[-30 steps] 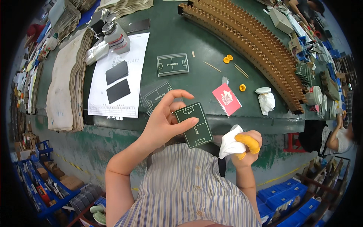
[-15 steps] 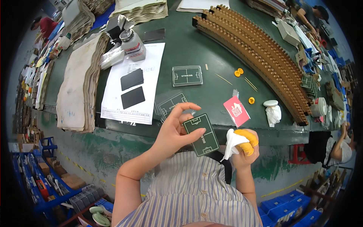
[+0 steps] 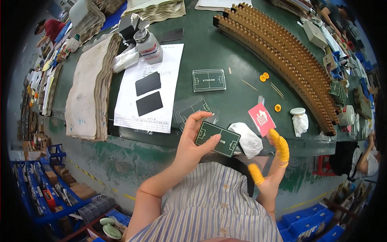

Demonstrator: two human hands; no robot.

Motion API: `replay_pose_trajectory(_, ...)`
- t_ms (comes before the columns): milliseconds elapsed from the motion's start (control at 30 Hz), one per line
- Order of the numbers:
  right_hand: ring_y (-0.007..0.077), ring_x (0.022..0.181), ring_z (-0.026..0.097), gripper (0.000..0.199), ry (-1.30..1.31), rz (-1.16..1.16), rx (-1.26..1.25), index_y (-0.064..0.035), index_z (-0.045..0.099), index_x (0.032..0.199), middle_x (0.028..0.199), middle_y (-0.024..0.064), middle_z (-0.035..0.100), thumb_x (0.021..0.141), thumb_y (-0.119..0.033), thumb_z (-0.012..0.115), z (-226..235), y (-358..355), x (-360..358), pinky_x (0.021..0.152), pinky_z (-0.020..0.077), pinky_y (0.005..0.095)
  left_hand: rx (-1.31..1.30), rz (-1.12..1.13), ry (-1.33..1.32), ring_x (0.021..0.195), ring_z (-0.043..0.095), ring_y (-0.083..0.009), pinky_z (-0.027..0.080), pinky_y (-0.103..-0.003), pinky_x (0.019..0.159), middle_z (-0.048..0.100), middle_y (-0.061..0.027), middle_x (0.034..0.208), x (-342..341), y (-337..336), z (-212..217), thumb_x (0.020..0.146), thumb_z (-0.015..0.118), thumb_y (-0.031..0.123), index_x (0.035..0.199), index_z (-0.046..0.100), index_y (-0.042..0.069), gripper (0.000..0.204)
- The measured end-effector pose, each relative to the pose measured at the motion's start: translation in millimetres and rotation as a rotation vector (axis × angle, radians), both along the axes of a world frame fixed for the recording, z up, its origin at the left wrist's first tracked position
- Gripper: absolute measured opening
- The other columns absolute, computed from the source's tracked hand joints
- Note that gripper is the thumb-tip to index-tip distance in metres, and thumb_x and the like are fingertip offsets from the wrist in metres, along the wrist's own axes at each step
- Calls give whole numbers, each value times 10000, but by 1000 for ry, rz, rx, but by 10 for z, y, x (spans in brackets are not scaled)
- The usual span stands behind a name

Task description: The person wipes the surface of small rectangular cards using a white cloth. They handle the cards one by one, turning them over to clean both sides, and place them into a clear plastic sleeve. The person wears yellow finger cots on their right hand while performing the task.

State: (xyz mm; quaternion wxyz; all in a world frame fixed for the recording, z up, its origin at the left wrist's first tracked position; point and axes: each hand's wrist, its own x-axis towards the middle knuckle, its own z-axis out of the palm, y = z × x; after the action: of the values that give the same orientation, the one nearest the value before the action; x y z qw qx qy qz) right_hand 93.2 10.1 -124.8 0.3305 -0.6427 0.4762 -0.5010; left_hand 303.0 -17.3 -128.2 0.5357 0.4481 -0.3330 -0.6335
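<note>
My left hand [image 3: 197, 137] pinches a dark green card [image 3: 225, 143] printed with a white playing-field outline, thumb on its face, just over the table's front edge. To its right, my right hand [image 3: 272, 169] is spread and holds nothing; yellow finger cots cover its thumb and some fingers. A crumpled white cloth [image 3: 250, 141] lies at the table edge between the card and that hand. Beyond the right fingers rests a pink card [image 3: 262, 119]. Behind the left hand are a clear-wrapped green card [image 3: 193, 111] and a green card stack [image 3: 209, 80].
A printed sheet [image 3: 169, 80] bears two black cards [image 3: 149, 103] and a metal-topped bottle [image 3: 151, 50]. Loose yellow finger cots [image 3: 264, 76] and thin sticks [image 3: 277, 90] lie right of centre. Long slotted wooden racks [image 3: 278, 60] curve along the right; a white-wrapped round object [image 3: 299, 121] stands nearby.
My right hand has let go of the white cloth, now on the table edge, and has opened out to the right. The green card in my left hand has turned closer to level.
</note>
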Motion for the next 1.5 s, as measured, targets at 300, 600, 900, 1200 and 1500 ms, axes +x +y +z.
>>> replay_pose_trajectory(300, 284, 1218, 451, 1027, -4, 124, 55, -57, 176, 1429, 1389, 169, 350, 647, -132, 836, -39, -59, 225, 998, 397, 391, 19, -32, 44, 947, 573, -95, 511, -247, 794, 530, -57, 1088, -100, 58, -57, 829, 597, -56, 1295, 359, 53, 535)
replay_pose_trajectory(600, 243, 1101, 542, 1044, -458, 166, 244, -140, 95, 1465, 1409, 165, 305, 687, -69, 789, -273, -48, 265, 946, 443, 389, 173, -116, 211, 1049, 580, -158, 565, -347, 816, 527, -83, 1148, -110, 45, 56, 945, 467, 139, 1320, 294, 93, 416)
replay_pose_trajectory(900, 238, 1015, 580, 859, -785, 183, 438, -128, 175, 1457, 1381, 155, 330, 771, 91, 643, -278, -103, 129, 852, 506, 326, 140, -138, 160, 1050, 600, -242, 557, -398, 816, 537, -151, 1175, -146, 64, 31, 957, 229, 557, 1377, 221, 89, 629)
replay_pose_trajectory(1200, 255, 1046, 578, 846, -788, 175, 455, -108, 206, 1448, 1379, 146, 329, 757, 120, 636, -256, -91, 167, 875, 505, 338, 108, -147, 321, 1087, 566, -204, 518, -375, 881, 503, -96, 1205, -122, 131, -48, 977, 347, 462, 1392, 178, 123, 562)
replay_pose_trajectory(1500, 258, 1070, 569, 849, -834, 179, 459, -98, 211, 1440, 1360, 142, 340, 748, 109, 657, -212, -106, 187, 892, 504, 347, -33, -198, 13, 1091, 505, -149, 485, -295, 867, 499, -95, 1170, -172, 144, 5, 815, 609, -72, 1406, 144, 119, 776)
